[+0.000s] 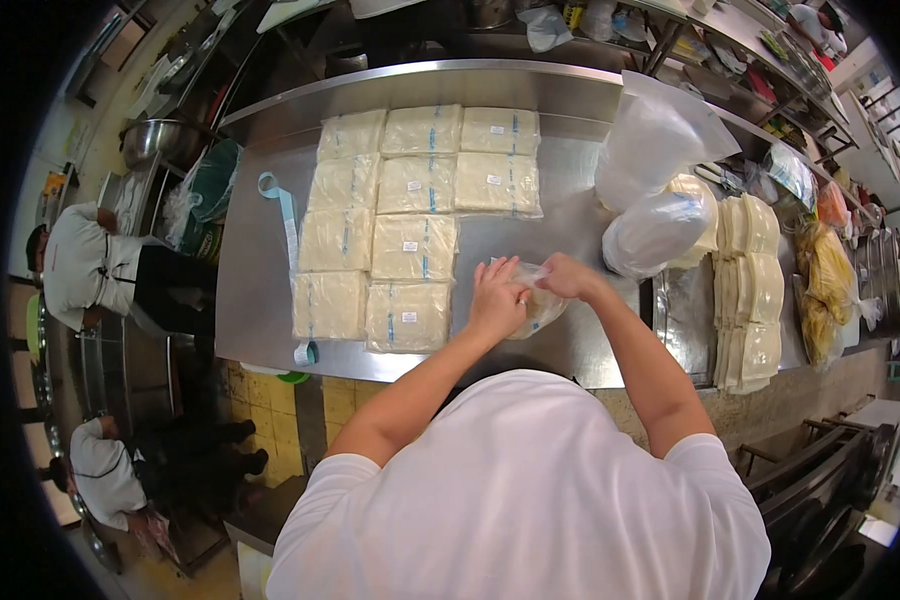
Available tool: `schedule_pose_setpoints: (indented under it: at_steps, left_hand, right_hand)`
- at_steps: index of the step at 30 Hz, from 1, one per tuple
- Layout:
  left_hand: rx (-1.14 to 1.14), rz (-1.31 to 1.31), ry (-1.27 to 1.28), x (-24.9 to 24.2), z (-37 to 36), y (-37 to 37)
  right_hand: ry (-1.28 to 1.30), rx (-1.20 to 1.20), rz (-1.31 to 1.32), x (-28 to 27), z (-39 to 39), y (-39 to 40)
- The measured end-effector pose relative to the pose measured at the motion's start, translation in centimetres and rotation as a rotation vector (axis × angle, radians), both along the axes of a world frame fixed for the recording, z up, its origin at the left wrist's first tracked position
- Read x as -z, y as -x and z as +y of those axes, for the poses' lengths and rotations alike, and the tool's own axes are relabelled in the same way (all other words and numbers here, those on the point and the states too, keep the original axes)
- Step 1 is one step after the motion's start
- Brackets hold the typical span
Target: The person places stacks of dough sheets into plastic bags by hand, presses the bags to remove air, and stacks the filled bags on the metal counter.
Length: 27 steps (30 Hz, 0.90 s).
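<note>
A clear plastic bag [542,312] lies on the steel table [410,372], just in front of my body. My left hand [498,300] is at the bag's left side, its fingers bent over the top edge. From the right, my right hand [567,277] pinches the bag's upper edge with closed fingers. What is inside the bag is hard to make out. Left of my hands, flat pale packages [410,248] in clear wrap with blue print lie in rows, some with small white labels.
Beyond my right hand are clear plastic bags [660,235] and stacks of pale flat pieces [748,290]. A blue-white label strip [289,225] lies at the table's left. Two people in white shirts [78,262] are at the left; another person [815,28] is at the far upper right.
</note>
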<state>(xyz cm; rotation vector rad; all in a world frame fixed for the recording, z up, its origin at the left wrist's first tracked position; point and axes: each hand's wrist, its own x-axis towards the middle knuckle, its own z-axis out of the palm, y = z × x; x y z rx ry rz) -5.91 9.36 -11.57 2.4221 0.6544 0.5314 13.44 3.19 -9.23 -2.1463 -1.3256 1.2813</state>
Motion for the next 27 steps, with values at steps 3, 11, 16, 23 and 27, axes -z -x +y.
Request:
schedule_pose_setpoints:
  at_steps: [3,11,16,23,27]
  left_hand:
    - [-0.029,-0.007,0.031,0.4,-0.1,-0.1]
    - [-0.076,-0.011,0.05,1.1,-0.2,-0.1]
    - [-0.108,-0.003,0.05,1.7,-0.1,-0.2]
    - [-0.096,0.004,0.029,1.5,-0.1,-0.2]
    - [-0.065,-0.061,0.017,1.3,-0.1,0.3]
  right_hand:
    - [-0.022,-0.009,-0.002,0.0,-0.1,0.2]
    - [-0.061,-0.105,-0.141,0.1,0.1,0.9]
    - [-0.064,-0.109,-0.155,-0.1,0.0,1.5]
    - [-0.059,-0.096,-0.184,-0.5,-0.2,1.9]
    - [-0.06,-0.117,-0.18,0.1,-0.5,1.5]
